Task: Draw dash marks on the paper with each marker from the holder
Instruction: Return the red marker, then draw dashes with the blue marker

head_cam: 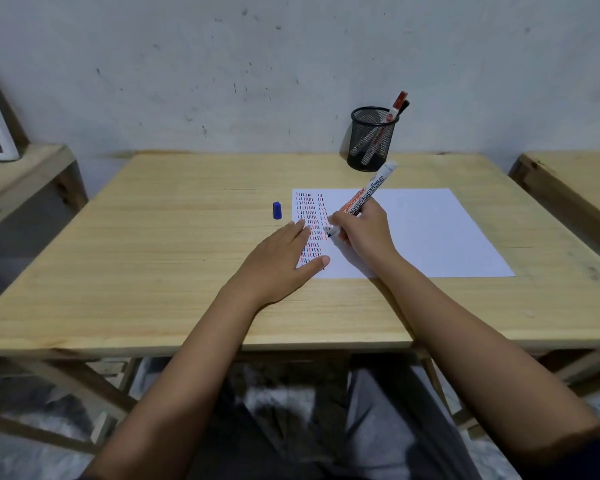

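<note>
A single head-worn wide-angle view looks forward and down from above the near edge of the desk [153,271], facing the wall [291,64] behind its far edge. It sits close, with both forearms reaching in from the bottom and the lap below.

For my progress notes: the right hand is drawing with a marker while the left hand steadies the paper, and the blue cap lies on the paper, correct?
Not quite. In the head view, the blue cap lies on the bare table, just left of the paper. The rest holds: the right hand holds the marker; the left hand steadies the paper.
</note>
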Available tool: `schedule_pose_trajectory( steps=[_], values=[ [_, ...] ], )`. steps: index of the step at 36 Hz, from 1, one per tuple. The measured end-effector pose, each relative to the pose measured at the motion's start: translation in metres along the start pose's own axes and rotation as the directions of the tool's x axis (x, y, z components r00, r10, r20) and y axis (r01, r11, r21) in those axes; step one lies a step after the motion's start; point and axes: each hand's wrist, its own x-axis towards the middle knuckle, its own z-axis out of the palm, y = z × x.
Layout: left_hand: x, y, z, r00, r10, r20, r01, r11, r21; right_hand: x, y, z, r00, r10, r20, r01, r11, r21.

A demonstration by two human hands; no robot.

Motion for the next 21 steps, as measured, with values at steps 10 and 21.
schedule_pose_trajectory(
  steps=[10,21],
  values=[
    [0.000,0.000,-0.001,1.000,0.002,-0.002,-0.002,1.000,-0.002,0.002,0.002,0.000,0.999,-0.027,-0.020,0.025,0.997,-0.076],
    [-0.004,0.003,-0.008,0.976,-0.041,-0.212,-0.011,0.971,-0.239,0.010,-0.003,-0.011,0.990,0.119,-0.069,-0.074,0.885,0.460]
  ],
)
